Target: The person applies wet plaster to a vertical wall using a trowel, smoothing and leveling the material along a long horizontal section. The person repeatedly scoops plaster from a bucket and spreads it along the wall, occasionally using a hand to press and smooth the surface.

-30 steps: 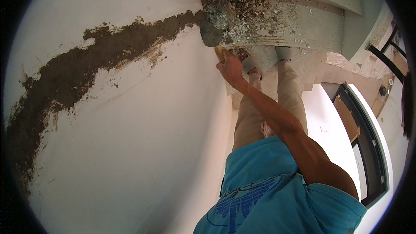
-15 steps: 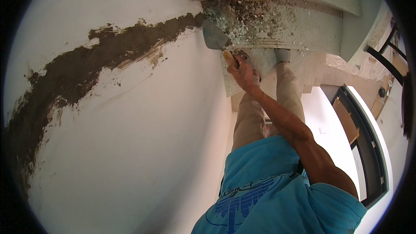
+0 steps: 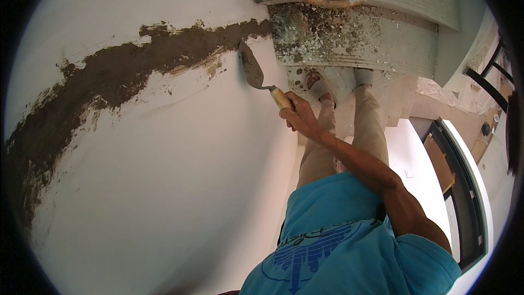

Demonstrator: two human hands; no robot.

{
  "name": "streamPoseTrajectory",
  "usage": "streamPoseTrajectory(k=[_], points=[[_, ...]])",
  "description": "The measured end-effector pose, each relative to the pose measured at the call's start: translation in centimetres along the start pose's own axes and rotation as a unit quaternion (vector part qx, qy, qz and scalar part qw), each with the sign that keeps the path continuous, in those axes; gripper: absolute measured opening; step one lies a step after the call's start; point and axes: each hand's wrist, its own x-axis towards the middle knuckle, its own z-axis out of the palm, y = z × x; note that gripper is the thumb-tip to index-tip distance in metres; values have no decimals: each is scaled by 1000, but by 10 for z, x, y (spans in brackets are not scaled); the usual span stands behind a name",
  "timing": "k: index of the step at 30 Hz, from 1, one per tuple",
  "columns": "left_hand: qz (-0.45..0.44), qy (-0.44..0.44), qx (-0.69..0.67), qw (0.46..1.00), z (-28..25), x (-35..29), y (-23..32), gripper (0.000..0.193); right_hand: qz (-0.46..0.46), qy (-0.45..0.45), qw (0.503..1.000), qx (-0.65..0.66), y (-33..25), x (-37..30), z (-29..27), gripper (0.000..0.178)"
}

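My right hand (image 3: 301,116) is closed around the wooden handle of a pointed trowel (image 3: 252,70). The trowel's grey blade points up and to the left, its tip at the lower edge of a dark strip of wet mortar (image 3: 125,64). That strip runs along the white wall (image 3: 180,164), broad and ragged at the left, narrower toward the steps. Whether the blade presses on the wall or hovers just off it, I cannot tell. My left hand is out of view.
Rubble and mortar crumbs (image 3: 322,27) litter the step (image 3: 404,43) ahead of my feet. On the step above stands a round tub (image 3: 327,4) of liquid. A dark metal frame (image 3: 486,87) juts in at right, above a dark-framed opening (image 3: 464,202).
My right hand has brought the trowel up from the step's edge onto the wall side, its blade now by the mortar strip. The view has shifted slightly.
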Motion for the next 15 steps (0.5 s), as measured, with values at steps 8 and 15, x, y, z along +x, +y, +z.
streamPoseTrajectory(k=[8, 15], points=[[13, 5, 24, 1000, 0, 2, 2, 50, -134, 161, 964, -161, 41, 23, 6, 40], [11, -1, 10, 1000, 1, 3, 5, 50, -196, 163, 964, -74, 58, 36, -1, 55]])
